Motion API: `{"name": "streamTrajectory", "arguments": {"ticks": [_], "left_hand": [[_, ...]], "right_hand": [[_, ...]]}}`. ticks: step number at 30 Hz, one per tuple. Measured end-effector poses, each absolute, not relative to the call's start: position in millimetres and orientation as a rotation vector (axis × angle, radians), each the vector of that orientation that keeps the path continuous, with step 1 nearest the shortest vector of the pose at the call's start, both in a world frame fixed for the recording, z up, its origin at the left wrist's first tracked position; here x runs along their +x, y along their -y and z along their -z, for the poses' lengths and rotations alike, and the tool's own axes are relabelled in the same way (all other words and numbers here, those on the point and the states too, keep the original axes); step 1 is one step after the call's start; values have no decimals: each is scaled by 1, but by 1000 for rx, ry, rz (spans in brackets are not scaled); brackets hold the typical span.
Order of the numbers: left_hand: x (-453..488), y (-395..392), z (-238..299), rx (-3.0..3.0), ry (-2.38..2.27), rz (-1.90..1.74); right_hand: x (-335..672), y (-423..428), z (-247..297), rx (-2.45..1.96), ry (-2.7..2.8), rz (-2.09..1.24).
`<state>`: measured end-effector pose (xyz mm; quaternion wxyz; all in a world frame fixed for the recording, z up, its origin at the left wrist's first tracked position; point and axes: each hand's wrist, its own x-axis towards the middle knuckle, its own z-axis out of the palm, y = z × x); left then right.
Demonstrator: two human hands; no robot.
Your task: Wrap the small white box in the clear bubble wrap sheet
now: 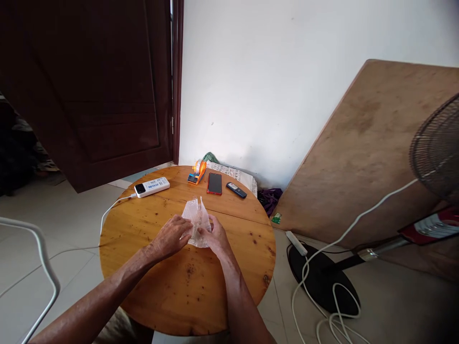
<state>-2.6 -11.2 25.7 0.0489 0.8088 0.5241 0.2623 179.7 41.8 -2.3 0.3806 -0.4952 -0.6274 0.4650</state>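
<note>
Both bare forearms reach forward and angle inward; the left hand [171, 237] and right hand [216, 237] meet knuckles up, fingers curled and pinching closed

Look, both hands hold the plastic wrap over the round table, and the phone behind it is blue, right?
Not quite: the head view shows the phone is red. Both the left hand and right hand do hold the plastic wrap over the round table.

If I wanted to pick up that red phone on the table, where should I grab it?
Probably by its two long edges, coming straight down from above. The red phone lies flat on the round table, with the tape dispenser and a dark remote on either side but apart from it.
</note>
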Motion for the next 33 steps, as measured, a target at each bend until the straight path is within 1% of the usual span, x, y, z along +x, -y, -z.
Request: {"name": "streamTrajectory", "arguments": {"ticks": [2, 5, 10, 13, 17, 19, 27, 33], "left_hand": [[-1, 12, -29, 2453, -1585, -768], [1, 13, -33, 2430, -1575, -732], [7, 11, -34, 2453, -1571, -669], [7, 8, -32, 2481, -1568, -607], [5, 6, -30, 2479, -1513, -609], [5, 7, -31, 2460, -1502, -617], [4, 7, -32, 2319, -1450, -734], [5, 9, -14, 2156, -1450, -1005]], "right_hand": [[178, -41, 4, -1280, 1638, -1116], [174, -39, 4, -1427, 1687, -998], [171, -40, -3, -1587, 1706, -938], [171, -42, -7, -1554, 1592, -1029], [168, -41, -13, -1405, 1367, -1287], [163, -39, -17, -1379, 1317, -1314], [148, -35, -24, -1458, 1299, -1176], [149, -19, -29, -1465, 1294, -1151]]}}
